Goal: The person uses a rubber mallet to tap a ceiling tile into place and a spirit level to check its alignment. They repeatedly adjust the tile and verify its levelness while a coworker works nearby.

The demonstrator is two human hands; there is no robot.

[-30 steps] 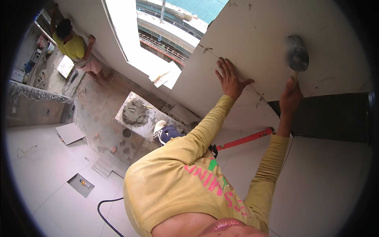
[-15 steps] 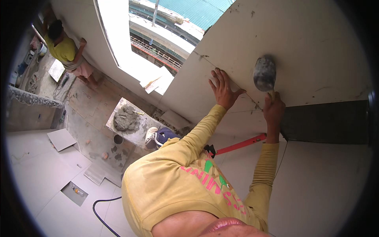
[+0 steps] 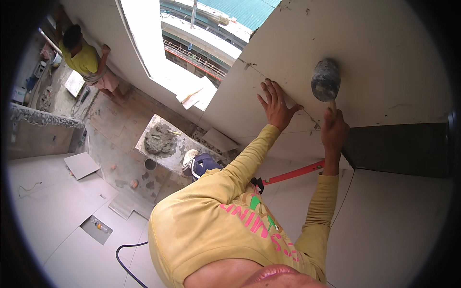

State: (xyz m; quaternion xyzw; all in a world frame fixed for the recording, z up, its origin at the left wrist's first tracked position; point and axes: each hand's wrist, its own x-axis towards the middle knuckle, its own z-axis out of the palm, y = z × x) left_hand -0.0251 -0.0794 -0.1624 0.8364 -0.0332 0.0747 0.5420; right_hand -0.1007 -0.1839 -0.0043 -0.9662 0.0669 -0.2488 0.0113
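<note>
Pink lettering (image 3: 260, 229) stands across the chest of the yellow shirt (image 3: 206, 225) that the person wears. It is a single row of large, blocky capitals, slanting down toward the right and seen upside down from the head. Folds in the cloth bend and break the row, most of all at its right end, where the full wording cannot be made out.

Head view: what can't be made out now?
All in the head view:
Mallet handle: grip end hidden by the right hand.
Left hand: palm hidden by its own back.
Co-worker: raised hand unclear at the dark rim.
Item in the recess: too small to identify.
</note>
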